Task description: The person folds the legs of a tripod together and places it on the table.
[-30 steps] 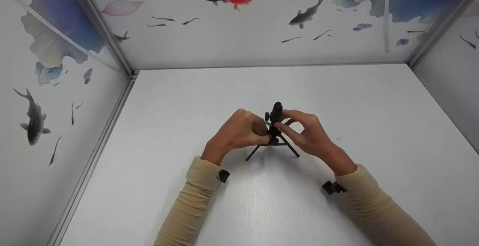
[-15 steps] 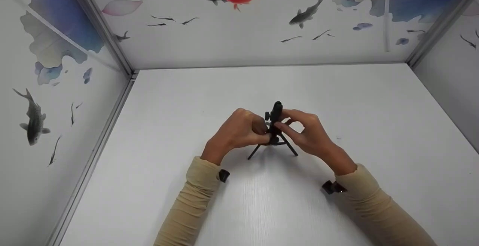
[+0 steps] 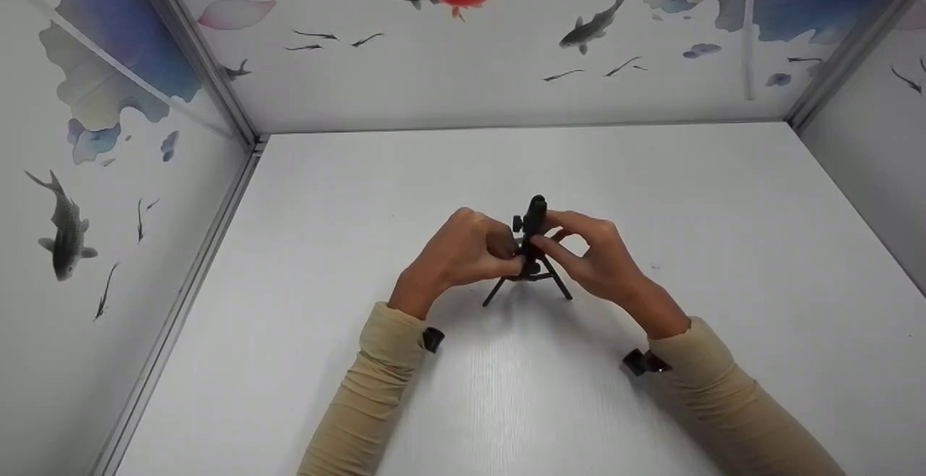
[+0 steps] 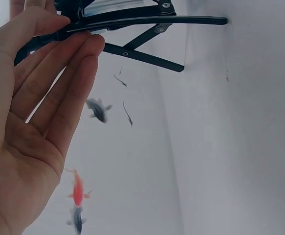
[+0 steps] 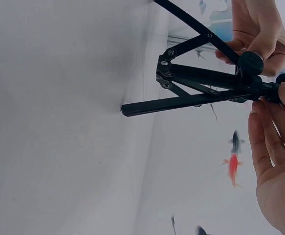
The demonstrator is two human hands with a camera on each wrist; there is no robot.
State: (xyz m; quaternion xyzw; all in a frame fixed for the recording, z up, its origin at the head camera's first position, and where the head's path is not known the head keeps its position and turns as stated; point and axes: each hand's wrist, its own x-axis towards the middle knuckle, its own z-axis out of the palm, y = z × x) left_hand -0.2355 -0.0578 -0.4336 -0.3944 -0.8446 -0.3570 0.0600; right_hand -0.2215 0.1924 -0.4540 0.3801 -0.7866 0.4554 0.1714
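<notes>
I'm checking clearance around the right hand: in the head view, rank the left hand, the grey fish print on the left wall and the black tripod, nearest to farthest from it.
1. Black tripod: touching the right hand, at its fingertips.
2. Left hand: just across the tripod, to the left.
3. Grey fish print: well off to the left, beyond the left hand.

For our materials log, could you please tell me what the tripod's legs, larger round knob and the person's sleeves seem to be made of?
Tripod legs: probably painted metal, smooth black with faint sheen, joined by silvery rivets.
Larger round knob: likely black plastic, dull with a moulded-looking face, though coated metal is possible.
Sleeves: soft fabric, matt beige, judging by creases; weave unclear.
</notes>
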